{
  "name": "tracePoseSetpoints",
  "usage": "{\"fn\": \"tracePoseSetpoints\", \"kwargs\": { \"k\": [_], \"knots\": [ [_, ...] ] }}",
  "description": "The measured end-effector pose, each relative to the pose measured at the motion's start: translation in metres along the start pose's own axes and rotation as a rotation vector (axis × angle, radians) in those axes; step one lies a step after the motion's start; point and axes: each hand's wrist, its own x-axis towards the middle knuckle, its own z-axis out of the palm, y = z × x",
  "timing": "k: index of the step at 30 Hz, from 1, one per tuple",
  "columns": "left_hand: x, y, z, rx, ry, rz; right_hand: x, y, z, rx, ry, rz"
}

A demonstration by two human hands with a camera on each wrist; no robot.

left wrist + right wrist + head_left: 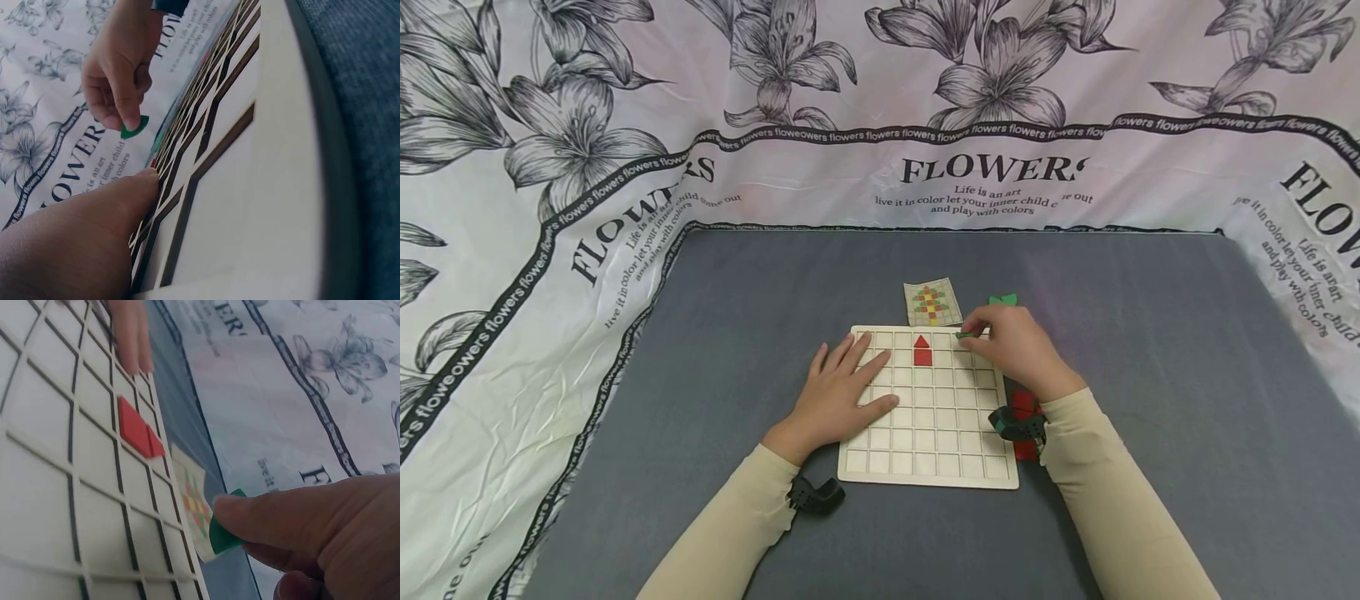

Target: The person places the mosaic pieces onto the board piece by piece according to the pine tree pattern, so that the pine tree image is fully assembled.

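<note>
A pale wooden grid board point(887, 462) lies flat on the grey table. In its upper rows sit a red triangle tile point(921, 342) and, just below, a red square tile point(922, 357). My left hand point(838, 396) rests on the board's left side with fingers spread. Over the upper right of the board, my right hand point(1018, 346) pinches a small green tile point(226, 522) between thumb and fingers; one edge of it looks curved in the left wrist view. A pattern card point(951, 296) showing a coloured tile figure lies behind the board's far edge.
More green tiles point(1003, 299) lie beyond the board's far right corner. Red tiles point(1026, 450) lie along its right side, partly hidden under my right wrist. A white flower-printed cloth point(820, 183) rises behind the grey table point(737, 333).
</note>
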Motion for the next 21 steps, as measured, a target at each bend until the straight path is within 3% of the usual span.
{"fn": "tracePoseSetpoints", "kwargs": {
  "k": [7, 21],
  "knots": [
    [0.000, 0.000, 0.000, 0.008, 0.002, -0.005, 0.003, -0.013, 0.012, -0.009, 0.013, 0.033],
    [0.000, 0.001, 0.000, 0.001, 0.006, -0.006, 0.016, -0.043, 0.040, 0.023, -0.037, 0.050]
  ]
}}
